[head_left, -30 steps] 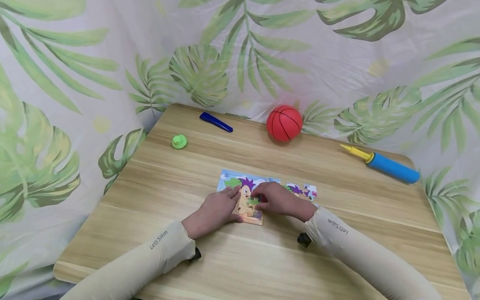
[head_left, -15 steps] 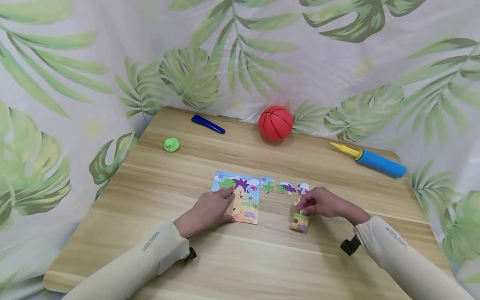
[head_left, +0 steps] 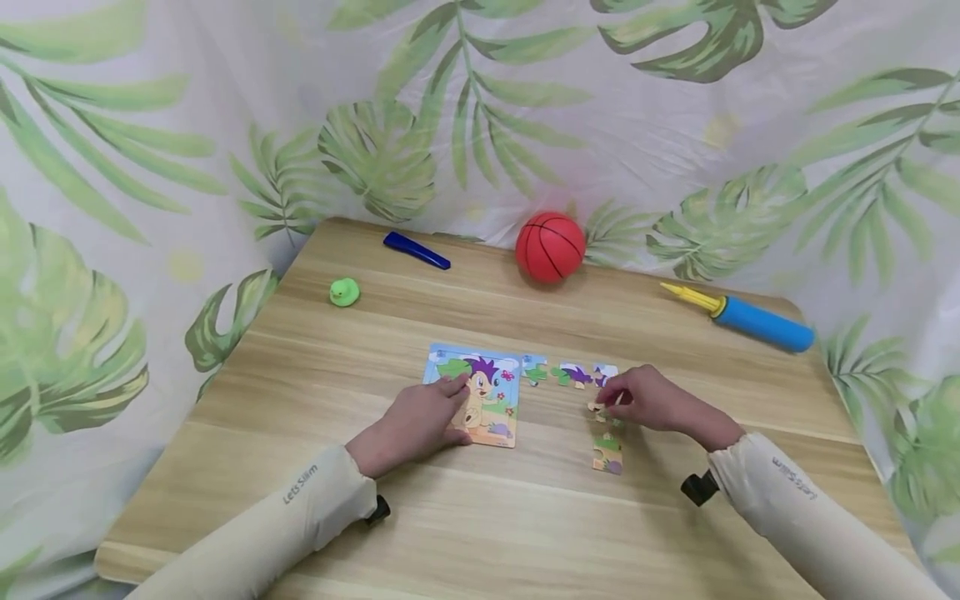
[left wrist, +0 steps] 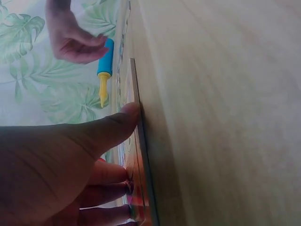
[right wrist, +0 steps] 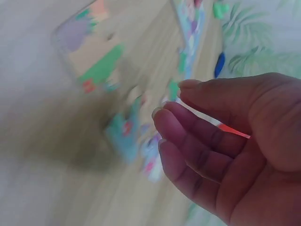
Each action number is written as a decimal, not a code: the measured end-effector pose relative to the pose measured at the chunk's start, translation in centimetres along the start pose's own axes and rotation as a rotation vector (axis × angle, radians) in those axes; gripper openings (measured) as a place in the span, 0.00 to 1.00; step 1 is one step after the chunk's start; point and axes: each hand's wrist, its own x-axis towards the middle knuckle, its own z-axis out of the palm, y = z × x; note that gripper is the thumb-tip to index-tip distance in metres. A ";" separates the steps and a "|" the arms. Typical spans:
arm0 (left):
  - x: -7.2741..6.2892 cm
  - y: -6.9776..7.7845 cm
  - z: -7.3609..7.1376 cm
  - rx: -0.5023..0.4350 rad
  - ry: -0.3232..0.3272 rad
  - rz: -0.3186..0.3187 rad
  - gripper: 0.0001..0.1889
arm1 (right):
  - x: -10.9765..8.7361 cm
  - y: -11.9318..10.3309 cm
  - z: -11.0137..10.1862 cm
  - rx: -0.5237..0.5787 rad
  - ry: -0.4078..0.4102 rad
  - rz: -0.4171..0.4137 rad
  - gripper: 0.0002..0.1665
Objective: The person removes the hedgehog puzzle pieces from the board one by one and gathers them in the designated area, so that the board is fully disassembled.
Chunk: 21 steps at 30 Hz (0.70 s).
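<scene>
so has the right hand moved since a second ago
Yes: against the red basketball in the head view, the right hand has shifted rightward, from over the hedgehog puzzle board to the loose puzzle pieces.

right fingers (right wrist: 171,126) loosely curled

The puzzle board (head_left: 491,400) looks smooth, the table (head_left: 540,508) wood-grained, the pump (head_left: 757,323) plastic, the backdrop (head_left: 525,108) cloth.
</scene>
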 end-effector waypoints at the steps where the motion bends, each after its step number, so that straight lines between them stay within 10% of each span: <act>1: -0.1 -0.1 0.0 -0.003 0.006 0.001 0.39 | 0.4 -0.6 -0.1 -0.018 0.013 -0.016 0.07; 15: -2.0 -0.4 0.1 -0.024 0.127 0.010 0.24 | 11.5 -10.0 2.2 -0.147 0.030 -0.190 0.07; 21: -2.8 -0.4 0.9 -0.035 0.165 0.003 0.21 | 14.1 -12.3 4.2 -0.278 -0.013 -0.107 0.10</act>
